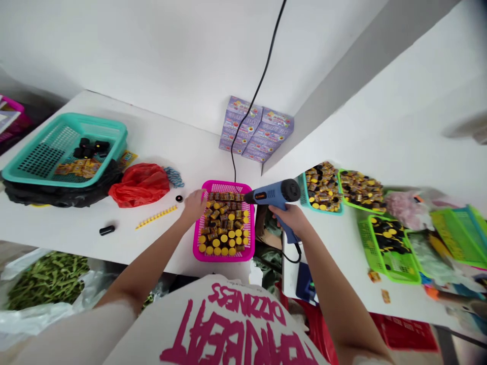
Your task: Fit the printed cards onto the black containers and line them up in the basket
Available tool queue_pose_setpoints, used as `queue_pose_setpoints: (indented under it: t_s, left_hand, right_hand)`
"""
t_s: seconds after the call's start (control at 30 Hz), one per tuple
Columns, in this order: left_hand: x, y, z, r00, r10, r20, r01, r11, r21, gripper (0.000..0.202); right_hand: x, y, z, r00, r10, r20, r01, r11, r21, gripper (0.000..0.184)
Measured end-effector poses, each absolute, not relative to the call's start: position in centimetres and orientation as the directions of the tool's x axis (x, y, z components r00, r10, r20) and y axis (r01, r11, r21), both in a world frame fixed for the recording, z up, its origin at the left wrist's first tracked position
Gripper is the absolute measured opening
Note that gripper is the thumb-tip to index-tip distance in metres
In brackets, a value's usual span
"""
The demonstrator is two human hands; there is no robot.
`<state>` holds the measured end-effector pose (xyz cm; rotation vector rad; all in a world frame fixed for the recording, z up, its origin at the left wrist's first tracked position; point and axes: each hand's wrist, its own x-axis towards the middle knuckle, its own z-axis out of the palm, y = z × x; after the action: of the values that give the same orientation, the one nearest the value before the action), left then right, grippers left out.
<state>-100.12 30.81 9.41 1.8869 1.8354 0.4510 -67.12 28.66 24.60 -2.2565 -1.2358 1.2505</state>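
A pink basket [198, 242] sits at the table's front edge, packed with several small upright bottles with yellow caps and wrapped labels. My left hand [193, 204] rests on the basket's upper left corner, its fingers curled over the rim. My right hand [286, 215] grips the handle of a blue heat gun [274, 194], whose nozzle points left over the basket's upper right edge. A black cord runs from the gun's handle.
A teal basket [26, 172] with black caps and yellow packets stands at far left, beside a red plastic bag [140, 184]. Purple boxes [255, 128] fill the corner. Teal and green baskets [380, 253] of bottles line the right table. A black cap [107, 230] and yellow strip [155, 217] lie loose.
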Motion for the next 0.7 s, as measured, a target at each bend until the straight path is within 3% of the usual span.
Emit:
queue_pose_setpoints:
  t_s: [0.1,0.2,0.4,0.57,0.7]
  left_hand:
    - [-94.3,34.8,8.5,0.183,0.978,-0.100,0.851,-0.107,0.514,0.038]
    - [-89.7,36.4,7.8,0.210,0.969,-0.132,0.876,-0.127,0.465,0.038]
    - [-87.5,31.3,6.9,0.277,0.951,-0.140,0.889,-0.198,0.412,0.045]
    - [-90.1,24.3,7.1,0.455,0.882,-0.121,0.817,-0.359,0.452,0.048]
    - [-93.0,21.4,8.4,0.496,0.865,-0.077,0.777,-0.403,0.485,0.046]
  right_hand:
    - [-65.6,27.6,26.1,0.353,0.786,-0.508,0.493,-0.618,-0.612,0.034]
    - [-64.7,26.9,27.5,0.409,0.774,-0.484,0.453,-0.633,-0.628,0.034]
    - [-64.2,26.1,28.4,0.433,0.761,-0.483,0.404,-0.643,-0.651,0.032]
    - [-65.6,27.5,27.2,0.364,0.765,-0.531,0.387,-0.643,-0.661,0.029]
    - [-67.7,30.1,25.1,0.226,0.783,-0.579,0.439,-0.613,-0.657,0.029]
